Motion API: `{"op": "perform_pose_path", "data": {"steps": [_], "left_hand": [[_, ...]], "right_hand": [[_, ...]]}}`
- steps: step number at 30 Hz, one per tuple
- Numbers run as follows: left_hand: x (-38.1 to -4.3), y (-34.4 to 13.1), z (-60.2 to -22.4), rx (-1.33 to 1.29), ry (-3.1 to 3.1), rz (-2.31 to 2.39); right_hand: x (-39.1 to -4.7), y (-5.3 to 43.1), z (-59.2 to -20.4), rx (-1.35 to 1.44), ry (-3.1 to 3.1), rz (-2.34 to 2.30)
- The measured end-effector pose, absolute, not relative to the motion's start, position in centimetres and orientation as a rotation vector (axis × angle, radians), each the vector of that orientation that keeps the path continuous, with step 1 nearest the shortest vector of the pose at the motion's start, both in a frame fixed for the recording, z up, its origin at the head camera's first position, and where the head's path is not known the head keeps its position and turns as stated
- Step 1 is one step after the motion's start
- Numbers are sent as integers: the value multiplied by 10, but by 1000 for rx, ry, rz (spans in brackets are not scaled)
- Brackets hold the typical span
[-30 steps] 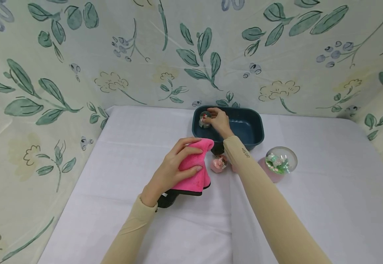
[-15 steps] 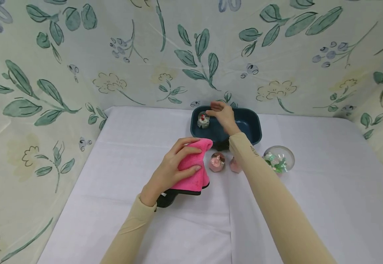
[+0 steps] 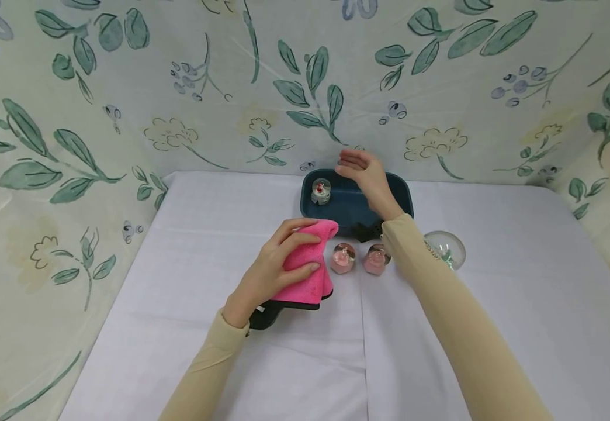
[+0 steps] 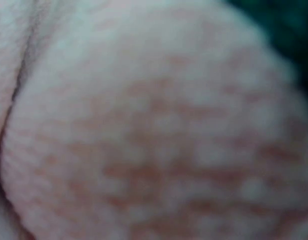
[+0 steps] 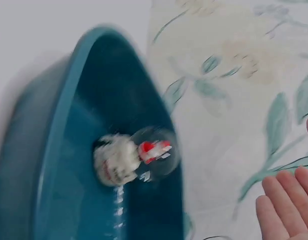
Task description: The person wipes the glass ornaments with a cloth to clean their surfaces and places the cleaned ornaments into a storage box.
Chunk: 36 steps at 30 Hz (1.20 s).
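Observation:
My left hand [image 3: 273,266] grips a folded pink cloth [image 3: 312,286] with dark edging, fingers spread over it and curled round it. The left wrist view holds only blurred skin. Over the dark teal tub [image 3: 348,211], my right hand [image 3: 366,175] is raised with its fingers nearly straight and nothing in them. A small snow globe [image 3: 321,192] with a white base and a red figure inside stands at the tub's left end, apart from the right hand. In the right wrist view, the same snow globe [image 5: 116,160] sits inside the tub wall [image 5: 63,110], and the fingers [image 5: 289,200] show at the lower right.
Two small pink snow globes [image 3: 343,258] stand in front of the tub. A larger clear globe [image 3: 448,248] with green inside is to the right, partly hidden by the right sleeve [image 3: 426,263]. A floral cloth [image 3: 221,117] hangs behind the white table [image 3: 210,216].
My right hand has let go of the small snow globe, leaving it in the tub, and has moved up and right. The left hand keeps its hold on the pink cloth.

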<state>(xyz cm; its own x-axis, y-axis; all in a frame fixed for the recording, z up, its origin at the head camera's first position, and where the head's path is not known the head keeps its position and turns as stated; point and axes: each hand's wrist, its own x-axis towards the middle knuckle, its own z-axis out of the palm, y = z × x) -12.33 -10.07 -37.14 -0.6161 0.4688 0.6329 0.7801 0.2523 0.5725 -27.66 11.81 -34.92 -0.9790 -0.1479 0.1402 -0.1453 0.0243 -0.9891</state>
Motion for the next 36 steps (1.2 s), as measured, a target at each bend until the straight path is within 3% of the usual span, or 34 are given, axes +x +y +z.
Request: {"op": "perform_pose_path", "data": {"steps": [18, 36], "left_hand": [[-123, -102, -371, -1102, -2221, -1359], [-123, -102, -371, -1076, -2251, -1359]], "right_hand": [[-210, 149, -331, -445, 2156, -2329], [-150, 148, -390, -250, 2177, -2277]]}}
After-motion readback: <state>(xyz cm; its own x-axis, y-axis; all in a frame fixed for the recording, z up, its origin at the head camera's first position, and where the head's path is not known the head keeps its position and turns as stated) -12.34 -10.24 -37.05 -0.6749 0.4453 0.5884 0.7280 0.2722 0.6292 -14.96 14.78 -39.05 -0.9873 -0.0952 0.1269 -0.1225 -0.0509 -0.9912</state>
